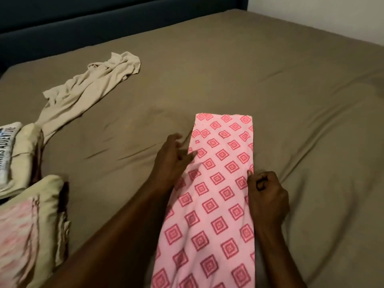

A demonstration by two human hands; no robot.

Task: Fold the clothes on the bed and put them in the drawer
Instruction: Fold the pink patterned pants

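Observation:
A pink cloth with red diamond patterns point(220, 183) lies folded into a long narrow strip on the bed, running from the near edge toward the middle. My left hand point(172, 159) rests at the strip's left edge with fingers stretched out, fingertips touching the fabric. My right hand point(267, 194) is at the strip's right edge, fingers curled and pinching the edge of the cloth. An unfolded beige garment point(87, 90) lies crumpled at the far left of the bed.
The bed is covered by a brown sheet point(291, 90). Folded clothes point(25, 196) are stacked at the left edge, with a printed white one point(8, 150) behind. A dark headboard point(104, 21) runs along the back.

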